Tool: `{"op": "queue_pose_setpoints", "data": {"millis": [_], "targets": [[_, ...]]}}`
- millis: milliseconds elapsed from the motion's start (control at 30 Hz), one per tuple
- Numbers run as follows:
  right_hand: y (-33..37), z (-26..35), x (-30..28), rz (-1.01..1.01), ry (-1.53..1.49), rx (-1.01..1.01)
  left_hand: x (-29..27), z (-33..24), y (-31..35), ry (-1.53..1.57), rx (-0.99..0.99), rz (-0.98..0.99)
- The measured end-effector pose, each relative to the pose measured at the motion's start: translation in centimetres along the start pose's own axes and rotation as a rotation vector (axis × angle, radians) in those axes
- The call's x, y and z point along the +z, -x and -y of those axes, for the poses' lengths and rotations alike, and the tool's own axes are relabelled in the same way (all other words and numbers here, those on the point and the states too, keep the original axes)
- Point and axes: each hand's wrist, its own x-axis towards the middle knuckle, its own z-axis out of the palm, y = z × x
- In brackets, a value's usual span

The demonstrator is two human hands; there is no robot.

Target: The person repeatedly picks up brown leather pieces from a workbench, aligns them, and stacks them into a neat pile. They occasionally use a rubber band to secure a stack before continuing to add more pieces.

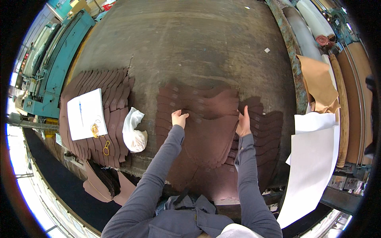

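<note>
Dark brown, curved-edge cut pieces lie overlapped in rows on the worktable before me. A small stack of brown cut pieces (212,137) spans my two hands, its lower edges slightly fanned. At its upper left corner, my left hand (179,118) is closed in a pinch. My right hand (243,123) grips the upper right corner, one finger pointing up along the side; part of that grip is hidden. Beneath and to the right spreads another row of brown pieces (270,129) with small pale marks.
More brown pieces (117,99) lie fanned at left, under a white paper pad (84,115) with yellow cord. Beside them sits a white plastic bag (134,133). White sheets (311,154) and brown paper (317,79) hang over the right edge. A teal machine (59,67) stands far left.
</note>
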Motion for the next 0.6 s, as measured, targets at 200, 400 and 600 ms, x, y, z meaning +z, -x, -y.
{"op": "queue_pose_setpoints", "data": {"millis": [200,400,600], "targets": [[4.0,-5.2,2.5,-0.4,0.071,-0.293,-0.6,-3.5,0.8,0.253,-0.098,0.084],[2.0,-6.8,-1.5,-0.373,0.171,-0.04,1.0,-6.7,0.9,-0.104,0.051,0.292],[4.8,-7.3,-2.9,-0.299,0.072,-0.199,-0.6,-10.8,10.1,-0.041,0.473,0.4]]}}
